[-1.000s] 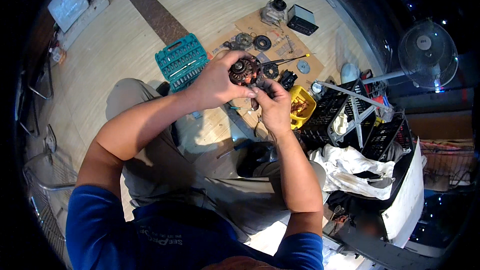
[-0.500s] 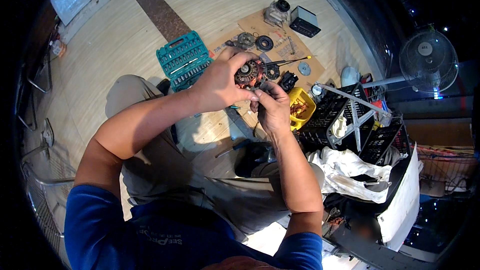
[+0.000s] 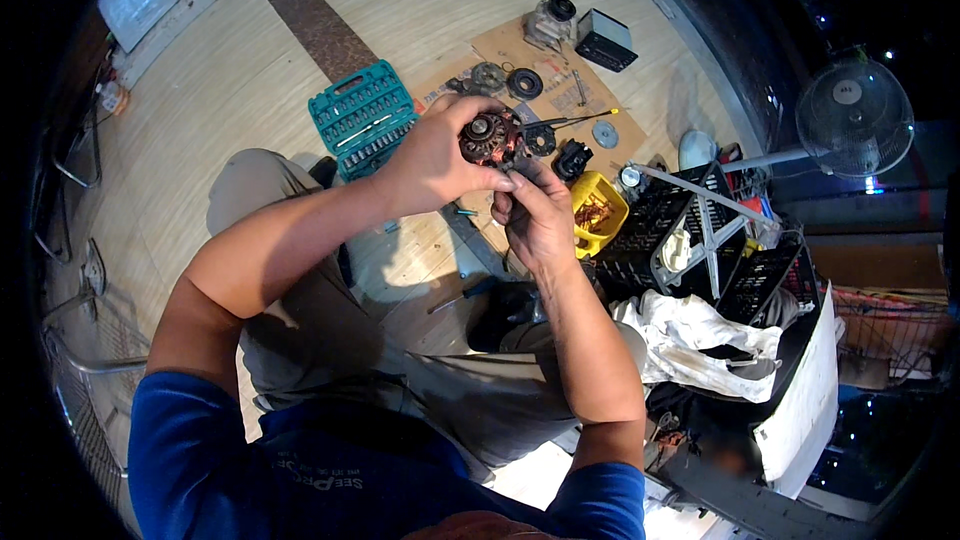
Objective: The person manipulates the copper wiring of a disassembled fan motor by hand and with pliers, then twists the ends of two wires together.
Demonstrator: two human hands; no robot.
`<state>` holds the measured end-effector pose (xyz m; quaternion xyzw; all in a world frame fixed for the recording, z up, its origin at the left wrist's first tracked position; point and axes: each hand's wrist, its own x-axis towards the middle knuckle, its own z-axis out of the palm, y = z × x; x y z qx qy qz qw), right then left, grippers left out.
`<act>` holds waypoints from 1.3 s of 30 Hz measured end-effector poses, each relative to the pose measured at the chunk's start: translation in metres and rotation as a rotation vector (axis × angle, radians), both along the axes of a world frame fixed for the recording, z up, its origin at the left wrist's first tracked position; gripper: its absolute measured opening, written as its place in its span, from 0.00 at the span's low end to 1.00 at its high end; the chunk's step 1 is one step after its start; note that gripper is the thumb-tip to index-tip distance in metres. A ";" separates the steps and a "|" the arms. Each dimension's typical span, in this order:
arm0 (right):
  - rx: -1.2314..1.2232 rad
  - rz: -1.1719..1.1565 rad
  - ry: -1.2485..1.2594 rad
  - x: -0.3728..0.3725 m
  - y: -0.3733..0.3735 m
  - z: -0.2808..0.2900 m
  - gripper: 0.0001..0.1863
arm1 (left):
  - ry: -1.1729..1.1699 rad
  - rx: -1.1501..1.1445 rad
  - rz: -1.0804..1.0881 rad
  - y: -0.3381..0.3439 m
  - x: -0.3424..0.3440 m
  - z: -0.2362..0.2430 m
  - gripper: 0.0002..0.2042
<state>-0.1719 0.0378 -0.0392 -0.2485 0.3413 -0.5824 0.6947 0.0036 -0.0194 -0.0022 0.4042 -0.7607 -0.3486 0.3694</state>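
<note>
Between my hands is a partly stripped alternator (image 3: 487,136) with copper windings and a central shaft end facing up. My left hand (image 3: 438,162) wraps round its left side, thumb along the near edge. At the lower right edge, my right hand (image 3: 541,215) has its thumb and fingers pinched against the alternator; whether a small piece is between them is hidden. Just beyond lie a dark ring-shaped part (image 3: 540,139), a screwdriver with a yellow tip (image 3: 590,117) and a black moulded part (image 3: 573,160).
A teal socket set (image 3: 362,118) lies open at the left. On the cardboard (image 3: 600,92) are a black pulley (image 3: 524,84) and a metal disc (image 3: 605,134). A yellow bin (image 3: 607,202) with copper-coloured pieces, black crates (image 3: 640,240) and a fan (image 3: 853,120) stand right.
The alternator has tilted slightly and moved a little left and up in my left hand. My right fingers have shifted along its lower edge. The whole view has moved slightly.
</note>
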 end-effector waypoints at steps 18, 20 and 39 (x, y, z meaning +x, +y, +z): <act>-0.020 -0.138 0.269 0.004 0.003 0.004 0.07 | -0.026 -0.057 0.019 -0.005 -0.005 -0.018 0.38; -0.038 -0.115 0.287 0.004 0.003 0.010 0.07 | 0.237 0.459 -0.166 -0.009 -0.003 -0.018 0.32; -0.095 -0.179 0.559 -0.010 -0.001 0.032 0.07 | 1.015 1.242 -0.450 -0.018 -0.003 -0.014 0.31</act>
